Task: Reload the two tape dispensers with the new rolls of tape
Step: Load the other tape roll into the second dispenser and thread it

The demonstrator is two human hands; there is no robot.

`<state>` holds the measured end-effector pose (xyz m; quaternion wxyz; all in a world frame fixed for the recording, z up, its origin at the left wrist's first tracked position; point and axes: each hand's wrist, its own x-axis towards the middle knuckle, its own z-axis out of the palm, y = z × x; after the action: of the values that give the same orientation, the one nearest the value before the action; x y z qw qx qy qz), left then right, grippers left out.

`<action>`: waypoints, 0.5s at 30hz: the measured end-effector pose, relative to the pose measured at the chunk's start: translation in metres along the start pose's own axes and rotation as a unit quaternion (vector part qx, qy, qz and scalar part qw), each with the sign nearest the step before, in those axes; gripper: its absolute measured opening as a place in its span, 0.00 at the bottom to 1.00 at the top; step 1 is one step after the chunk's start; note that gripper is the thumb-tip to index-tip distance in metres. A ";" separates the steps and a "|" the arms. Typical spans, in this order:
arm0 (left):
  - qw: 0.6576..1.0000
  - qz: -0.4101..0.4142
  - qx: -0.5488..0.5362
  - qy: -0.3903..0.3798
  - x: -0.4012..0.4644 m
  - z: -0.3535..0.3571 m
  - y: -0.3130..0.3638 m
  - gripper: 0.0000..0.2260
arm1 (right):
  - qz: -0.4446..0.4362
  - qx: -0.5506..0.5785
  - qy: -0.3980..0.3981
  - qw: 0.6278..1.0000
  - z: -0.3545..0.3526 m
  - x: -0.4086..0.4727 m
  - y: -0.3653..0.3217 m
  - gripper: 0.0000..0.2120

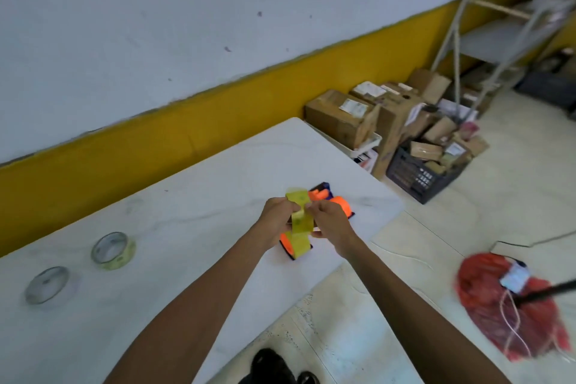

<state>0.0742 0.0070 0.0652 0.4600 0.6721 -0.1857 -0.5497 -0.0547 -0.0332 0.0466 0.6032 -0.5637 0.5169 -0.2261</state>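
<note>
An orange and dark blue tape dispenser (288, 243) loaded with yellowish tape lies near the right end of the white table (187, 190). A strip of that yellow tape (300, 213) runs upward from it, pinched between my left hand (276, 216) and my right hand (327, 218). A second orange dispenser (339, 204) lies just behind my right hand, partly hidden. Two loose rolls rest at the table's left: a yellowish roll (113, 250) and a clear roll (48, 285).
The table's right edge drops to a tiled floor with a red mesh bag (505, 305) and a black stick. Cardboard boxes (343, 117) and a dark crate (417, 176) sit beyond the table corner, with metal shelving (505, 37) behind. My shoes (271, 366) show below.
</note>
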 end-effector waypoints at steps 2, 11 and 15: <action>1.000 -0.008 0.016 -0.018 0.014 0.021 0.000 0.07 | 0.013 0.001 0.024 1.000 -0.020 0.004 0.003 0.11; 0.996 -0.043 0.020 -0.075 0.079 0.093 0.016 0.16 | 0.068 -0.050 0.092 0.992 -0.085 0.057 0.000 0.14; 0.996 -0.061 0.025 -0.067 0.119 0.108 0.023 0.19 | 0.074 -0.074 0.087 0.991 -0.101 0.089 -0.009 0.16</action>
<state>0.0204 -0.1397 0.0191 0.3952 0.6551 -0.1887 -0.6156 -0.1087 -0.1568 0.0387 0.5277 -0.5449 0.6231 -0.1906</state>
